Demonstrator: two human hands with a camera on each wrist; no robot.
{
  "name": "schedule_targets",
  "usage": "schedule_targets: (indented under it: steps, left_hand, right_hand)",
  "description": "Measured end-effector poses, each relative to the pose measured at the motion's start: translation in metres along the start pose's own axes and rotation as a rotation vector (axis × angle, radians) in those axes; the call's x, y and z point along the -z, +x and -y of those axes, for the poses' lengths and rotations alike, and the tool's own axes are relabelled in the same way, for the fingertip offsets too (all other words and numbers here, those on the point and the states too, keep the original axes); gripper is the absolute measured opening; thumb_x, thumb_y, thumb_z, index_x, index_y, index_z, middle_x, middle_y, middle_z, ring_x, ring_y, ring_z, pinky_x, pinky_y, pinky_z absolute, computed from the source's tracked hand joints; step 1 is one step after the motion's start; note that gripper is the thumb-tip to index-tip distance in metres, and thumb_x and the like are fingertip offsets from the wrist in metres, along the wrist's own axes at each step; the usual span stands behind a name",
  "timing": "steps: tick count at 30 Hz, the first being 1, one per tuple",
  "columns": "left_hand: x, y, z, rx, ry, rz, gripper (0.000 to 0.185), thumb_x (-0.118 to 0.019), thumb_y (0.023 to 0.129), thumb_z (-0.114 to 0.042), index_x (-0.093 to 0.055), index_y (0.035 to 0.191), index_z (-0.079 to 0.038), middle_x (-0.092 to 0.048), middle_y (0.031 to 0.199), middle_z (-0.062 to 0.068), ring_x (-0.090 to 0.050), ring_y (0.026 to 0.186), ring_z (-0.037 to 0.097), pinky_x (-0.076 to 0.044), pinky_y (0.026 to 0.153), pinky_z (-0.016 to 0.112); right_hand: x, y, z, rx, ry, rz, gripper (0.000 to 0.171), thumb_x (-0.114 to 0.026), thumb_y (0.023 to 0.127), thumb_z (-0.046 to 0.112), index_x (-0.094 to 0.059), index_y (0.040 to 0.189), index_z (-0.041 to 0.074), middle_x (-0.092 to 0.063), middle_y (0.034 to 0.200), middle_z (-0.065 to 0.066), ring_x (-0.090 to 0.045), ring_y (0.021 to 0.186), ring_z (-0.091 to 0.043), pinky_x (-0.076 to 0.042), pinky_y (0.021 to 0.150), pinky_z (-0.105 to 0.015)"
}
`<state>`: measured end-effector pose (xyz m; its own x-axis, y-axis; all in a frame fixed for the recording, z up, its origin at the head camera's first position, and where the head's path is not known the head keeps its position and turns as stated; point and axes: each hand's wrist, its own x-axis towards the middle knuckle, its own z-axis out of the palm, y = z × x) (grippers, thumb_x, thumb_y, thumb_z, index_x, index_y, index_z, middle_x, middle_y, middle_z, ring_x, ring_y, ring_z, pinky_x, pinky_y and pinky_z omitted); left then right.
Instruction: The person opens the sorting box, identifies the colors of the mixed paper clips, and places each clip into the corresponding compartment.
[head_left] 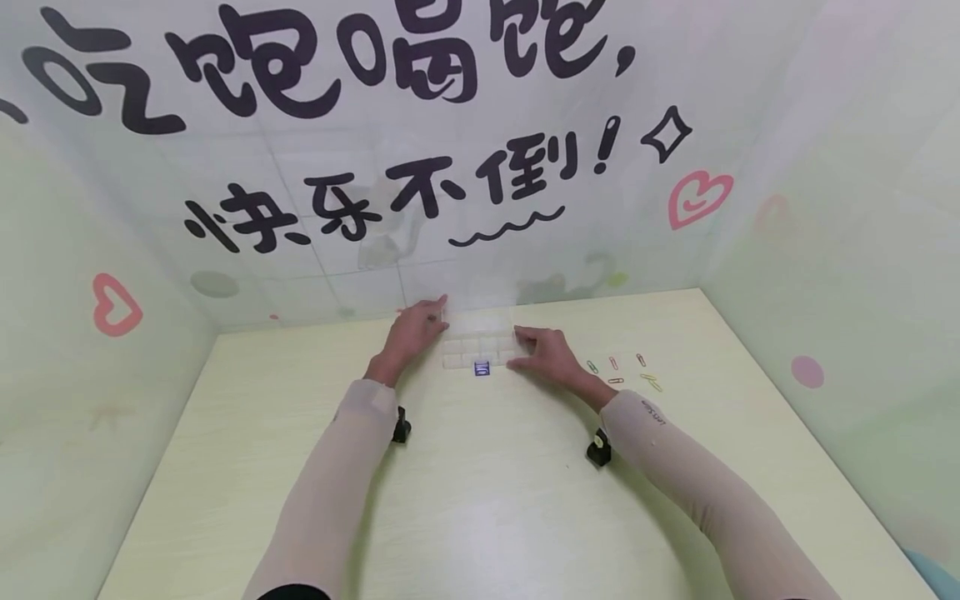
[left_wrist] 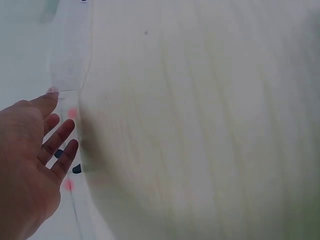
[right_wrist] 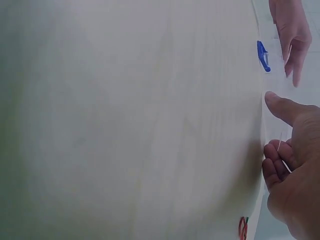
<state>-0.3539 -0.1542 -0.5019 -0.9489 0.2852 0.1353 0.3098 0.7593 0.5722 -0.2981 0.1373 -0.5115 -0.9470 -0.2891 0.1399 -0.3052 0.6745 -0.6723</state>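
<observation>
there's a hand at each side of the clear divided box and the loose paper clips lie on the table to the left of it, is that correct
Not quite: the head view shows the loose paper clips to the right of the clear divided box. The rest stands.

Clear plastic box (head_left: 461, 350) on desk (head_left: 480, 483), directly between left hand (head_left: 412, 333) and right hand (head_left: 549, 355). Base flat, divided into small cells in rows. Transparent lid (head_left: 480, 321) raised, upright behind cells. Blue latch (head_left: 482, 367) at front edge, roughly midway between hands.
</observation>
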Motion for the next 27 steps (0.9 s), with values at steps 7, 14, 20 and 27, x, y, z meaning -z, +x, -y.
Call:
schedule_targets:
  steps: [7, 14, 20, 27]
  left_hand:
    - [0.004, -0.004, 0.002, -0.082, 0.043, 0.036, 0.049, -0.063, 0.107, -0.018, -0.054, 0.149, 0.006, -0.046, 0.163, 0.017, -0.041, 0.151, 0.04, -0.034, 0.125, 0.054]
    - [0.008, -0.015, 0.004, -0.044, -0.004, 0.209, 0.06, -0.042, 0.115, -0.042, -0.044, 0.159, 0.0, -0.034, 0.17, 0.016, -0.028, 0.159, 0.037, -0.02, 0.131, 0.053]
    - [0.012, -0.022, 0.005, -0.071, 0.033, 0.317, 0.08, -0.061, 0.104, -0.055, -0.038, 0.164, -0.008, -0.021, 0.175, 0.015, -0.021, 0.161, 0.038, -0.019, 0.131, 0.056]
    - [0.012, -0.026, 0.004, -0.122, 0.078, 0.329, 0.091, -0.077, 0.094, -0.054, -0.04, 0.163, -0.008, -0.024, 0.173, 0.017, -0.024, 0.16, 0.038, -0.022, 0.13, 0.055]
  right_hand:
    - [-0.001, 0.0, -0.001, 0.012, -0.017, 0.002, 0.071, -0.092, 0.084, 0.019, -0.061, 0.143, -0.003, -0.062, 0.144, -0.021, -0.059, 0.138, -0.036, -0.047, 0.117, -0.045]
    - [-0.001, 0.002, -0.002, 0.024, 0.004, 0.007, 0.071, -0.092, 0.084, 0.018, -0.06, 0.143, -0.004, -0.062, 0.144, -0.022, -0.058, 0.139, -0.036, -0.046, 0.118, -0.045]
    - [0.0, 0.002, -0.001, 0.033, 0.001, 0.017, 0.071, -0.092, 0.084, 0.019, -0.06, 0.143, -0.004, -0.062, 0.144, -0.022, -0.058, 0.139, -0.037, -0.045, 0.118, -0.046]
    - [0.001, 0.003, 0.0, 0.022, -0.015, 0.021, 0.073, -0.092, 0.083, 0.02, -0.06, 0.145, -0.003, -0.065, 0.143, -0.022, -0.061, 0.135, -0.037, -0.048, 0.117, -0.047]
